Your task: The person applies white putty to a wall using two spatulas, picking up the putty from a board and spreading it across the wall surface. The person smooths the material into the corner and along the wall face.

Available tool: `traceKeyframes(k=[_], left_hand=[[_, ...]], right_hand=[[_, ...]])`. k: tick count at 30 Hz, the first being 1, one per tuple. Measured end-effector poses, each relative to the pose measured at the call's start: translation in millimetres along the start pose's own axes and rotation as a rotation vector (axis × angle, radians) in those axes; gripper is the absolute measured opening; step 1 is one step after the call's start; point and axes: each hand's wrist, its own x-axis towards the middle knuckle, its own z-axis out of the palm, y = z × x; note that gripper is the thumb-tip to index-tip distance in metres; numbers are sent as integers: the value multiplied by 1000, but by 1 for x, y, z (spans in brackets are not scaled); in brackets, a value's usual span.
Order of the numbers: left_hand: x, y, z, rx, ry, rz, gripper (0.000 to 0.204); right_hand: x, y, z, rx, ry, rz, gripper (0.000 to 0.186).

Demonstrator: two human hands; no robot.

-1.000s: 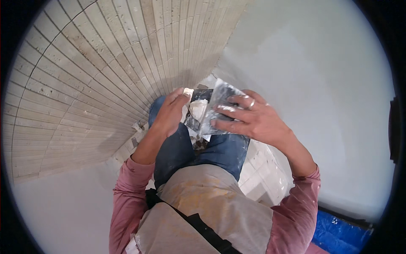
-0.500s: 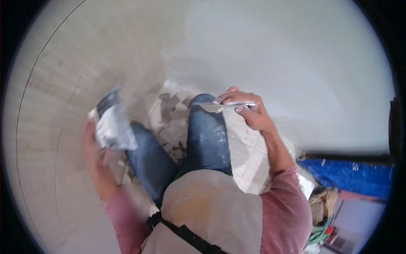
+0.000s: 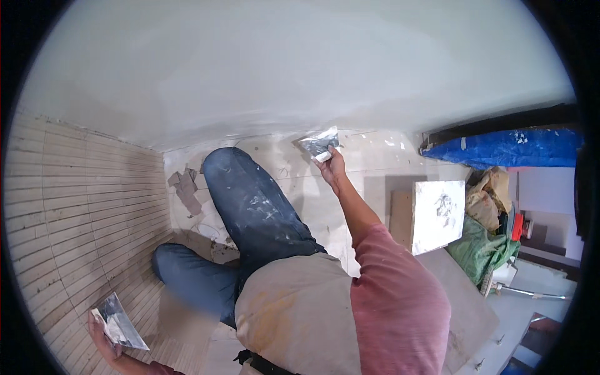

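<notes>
In my right hand [image 3: 333,169] is a putty knife [image 3: 317,144] with a wide, shiny metal blade, low down by the foot of the smooth pale wall [image 3: 281,69]. The fingers are closed on its back edge. Whether the blade touches the wall, I cannot tell. Far to the lower left, my left hand [image 3: 105,342] grips a second putty knife [image 3: 130,328], its flat metal blade bearing a lump of white putty [image 3: 112,326]. That hand is beside the ribbed, tiled wall [image 3: 94,194]. Between the hands are my bent knees in blue trousers.
Brown scraps [image 3: 185,192] lie on the tiled floor at the wall corner. Right of my arm stands a box with a smudged white top [image 3: 440,215]. Beyond it are a blue plastic sheet [image 3: 506,149], a green sack [image 3: 481,253] and a metal rod [image 3: 531,292].
My right hand has moved from above my knee to the wall's foot. The left hand has swung down and outward with its putty knife. My view has turned, showing more floor and the box.
</notes>
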Motion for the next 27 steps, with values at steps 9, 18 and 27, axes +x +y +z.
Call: traceKeyframes(k=[9,18,27], left_hand=[[2,20,11,3,-43,-102,59],[1,31,18,-53,-137,-116,62],[6,19,21,-16,47,-87,64]], right_hand=[[77,16,-37,101,265,0,34],[134,37,-17,116,336,24,30],[138,1,22,38,307,-15,26]])
